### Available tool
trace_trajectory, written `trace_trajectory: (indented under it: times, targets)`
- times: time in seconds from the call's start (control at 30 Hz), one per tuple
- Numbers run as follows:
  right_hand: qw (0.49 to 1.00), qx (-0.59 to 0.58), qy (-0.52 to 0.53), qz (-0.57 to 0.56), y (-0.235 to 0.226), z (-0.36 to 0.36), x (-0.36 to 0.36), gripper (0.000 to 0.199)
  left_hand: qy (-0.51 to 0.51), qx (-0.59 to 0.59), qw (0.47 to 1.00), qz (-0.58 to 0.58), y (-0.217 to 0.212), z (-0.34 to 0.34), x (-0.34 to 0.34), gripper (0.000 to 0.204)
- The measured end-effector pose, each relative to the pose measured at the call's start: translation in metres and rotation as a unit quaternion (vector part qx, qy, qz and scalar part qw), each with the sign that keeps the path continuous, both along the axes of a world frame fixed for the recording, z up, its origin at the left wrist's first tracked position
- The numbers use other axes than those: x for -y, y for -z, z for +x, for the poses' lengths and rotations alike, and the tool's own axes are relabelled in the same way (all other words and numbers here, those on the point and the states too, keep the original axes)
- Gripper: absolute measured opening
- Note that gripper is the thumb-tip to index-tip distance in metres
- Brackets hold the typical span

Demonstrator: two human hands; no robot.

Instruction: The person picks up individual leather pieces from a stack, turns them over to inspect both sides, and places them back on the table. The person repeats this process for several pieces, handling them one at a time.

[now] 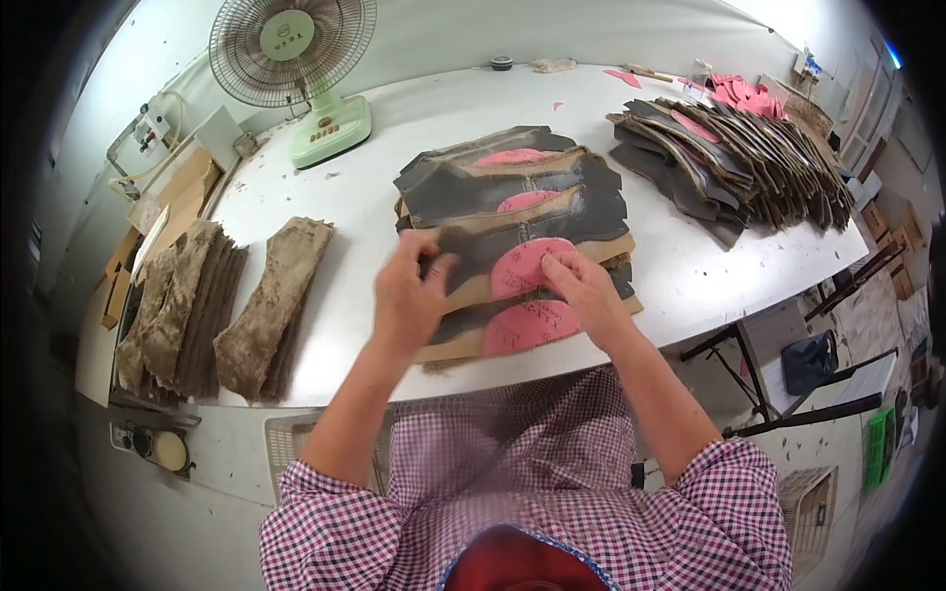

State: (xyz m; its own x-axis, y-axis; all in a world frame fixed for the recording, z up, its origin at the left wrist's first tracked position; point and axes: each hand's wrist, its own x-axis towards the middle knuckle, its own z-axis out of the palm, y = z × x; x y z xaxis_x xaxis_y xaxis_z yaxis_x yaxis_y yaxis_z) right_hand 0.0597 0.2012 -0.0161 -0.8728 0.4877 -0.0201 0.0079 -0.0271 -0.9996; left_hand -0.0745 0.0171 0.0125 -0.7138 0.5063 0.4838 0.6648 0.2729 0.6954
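On the white counter [355,207], a dark stack [463,197] sits among a slanted heap [739,163], a pale-green fan [288,41] and furry brown pieces [182,305] — over it the left hand [407,286] curls, its grip unclear, the right hand [589,293] pinching a pink piece [517,271].

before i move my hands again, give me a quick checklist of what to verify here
1. Right hand on the upper pink piece: ok, fingertips at its right side.
2. Left hand grip: cannot tell, its fingers are blurred at the left side of the middle stack.
3. Lower pink piece on the middle stack: ok, it lies at the front.
4. Brown fuzzy pieces apart from the middle stack: ok, bare table shows between.
5. Right-hand pile squared up: not ok, its layers are fanned out unevenly.
6. Fan away from both hands: ok, it stands toward the back left.
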Motion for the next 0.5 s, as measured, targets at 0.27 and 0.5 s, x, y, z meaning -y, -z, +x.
trace_trajectory:
  times: [0.27,0.5]
  targets:
    - [0.995,-0.056,-0.021,-0.084,0.008,0.015,0.006,0.040,0.267,-0.265,0.926,-0.022,0.033,0.104,-0.009,0.019]
    - [0.995,-0.092,-0.003,-0.043,0.017,0.016,0.006,0.033,0.150,-0.220,0.964,0.007,0.027,0.043,-0.029,0.041]
